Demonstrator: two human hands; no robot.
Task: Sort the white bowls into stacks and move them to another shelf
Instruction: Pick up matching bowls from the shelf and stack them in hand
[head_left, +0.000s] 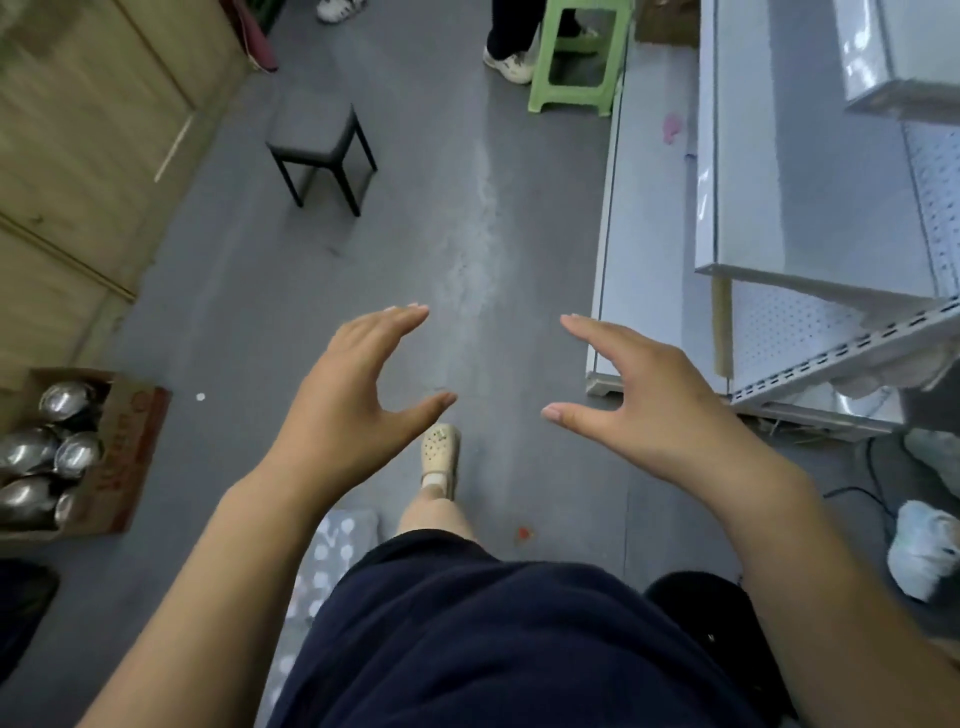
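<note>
Cannot tell where the white bowls are; just to the right, a white metal shelf (753, 208). Out in front over the grey floor (234, 291), left hand (348, 395) and right hand (654, 410) apart, palms facing, fingers straight, thumbs spread, holding nothing. Farther out, a black stool (311, 124), a green stool (569, 96) and, at left, a cardboard box (130, 452) of shiny metal bowls (78, 452).
</note>
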